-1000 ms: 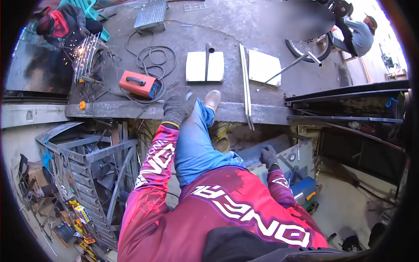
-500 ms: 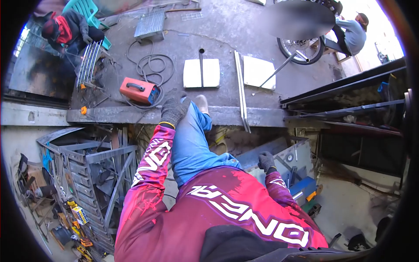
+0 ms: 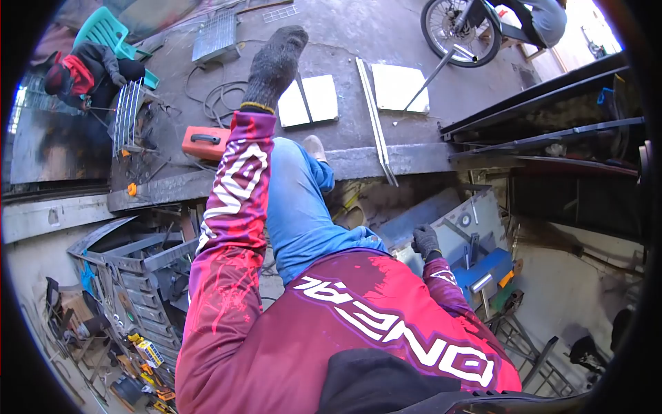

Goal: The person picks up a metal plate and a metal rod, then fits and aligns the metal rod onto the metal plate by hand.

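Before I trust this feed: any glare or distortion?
Head view: corners go black, shapes bend toward the edges; glare whitens the upper right, past the wheel; white boards look washed out; left hand and right hand fairly clear.

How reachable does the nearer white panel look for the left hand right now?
Probably yes: the left hand is outstretched, and nothing visibly stands between it and the white panel. A dark bar crosses the panel, leaving bare surface either side. Depth is hard to judge.

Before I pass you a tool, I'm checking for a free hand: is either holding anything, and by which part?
No held thing shows at the left hand or right hand, but their inner sides are hidden, so I cannot be sure.
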### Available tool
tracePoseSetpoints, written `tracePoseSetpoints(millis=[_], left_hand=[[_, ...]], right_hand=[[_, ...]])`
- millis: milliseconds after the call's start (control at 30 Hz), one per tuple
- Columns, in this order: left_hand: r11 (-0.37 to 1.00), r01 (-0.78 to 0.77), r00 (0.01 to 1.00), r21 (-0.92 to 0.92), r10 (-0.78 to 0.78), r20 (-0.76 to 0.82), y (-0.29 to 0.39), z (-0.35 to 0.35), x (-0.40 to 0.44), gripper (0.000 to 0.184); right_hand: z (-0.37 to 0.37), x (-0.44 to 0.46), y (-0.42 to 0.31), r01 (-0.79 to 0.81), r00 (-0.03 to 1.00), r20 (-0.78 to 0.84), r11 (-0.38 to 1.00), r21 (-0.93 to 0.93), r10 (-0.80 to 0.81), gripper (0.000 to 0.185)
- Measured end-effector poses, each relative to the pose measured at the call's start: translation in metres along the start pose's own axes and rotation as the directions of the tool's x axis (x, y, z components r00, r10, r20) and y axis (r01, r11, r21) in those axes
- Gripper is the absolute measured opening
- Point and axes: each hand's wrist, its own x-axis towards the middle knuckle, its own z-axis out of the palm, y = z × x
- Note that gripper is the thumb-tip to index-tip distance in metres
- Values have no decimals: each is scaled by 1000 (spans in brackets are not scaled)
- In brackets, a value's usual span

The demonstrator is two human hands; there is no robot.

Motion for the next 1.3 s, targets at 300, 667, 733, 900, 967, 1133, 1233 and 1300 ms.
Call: tracePoseSetpoints(millis=[300, 667, 733, 900, 967, 1133, 1233, 1300], left_hand=[[942, 259, 961, -213, -228, 159, 53, 15, -69, 26], [-191, 718, 249, -669, -827, 503, 191, 13, -218, 54], [-453, 687, 117, -568, -702, 702, 191, 0, -219, 50], [-720, 591, -32, -364, -472, 881, 161, -2, -224, 27], [-708, 615, -68, -348, -487, 871, 150, -4, -203, 22], [-566, 725, -19, -392, -586, 810, 131, 1, -176, 18], [-464, 796, 25, -389, -616, 787, 125, 6, -177, 17], [-400, 846, 41, -353, -611, 791, 126, 8, -184, 17]], right_hand=[[4, -3, 4, -39, 999, -35, 998, -44, 37, 23], [20, 17, -13, 43, 998, 52, 985, -167, -35, 21], [26, 23, -21, 24, 998, 66, 994, -109, -17, 22], [36, 35, -33, 77, 995, 69, 987, -138, -67, 21], [39, 34, -37, 88, 995, 67, 983, -162, -78, 20], [40, 26, -33, 68, 996, 59, 990, -126, -61, 19], [39, 22, -22, 55, 997, 57, 996, -75, -51, 18], [38, 23, -9, 30, 998, 50, 998, -47, -28, 18]])
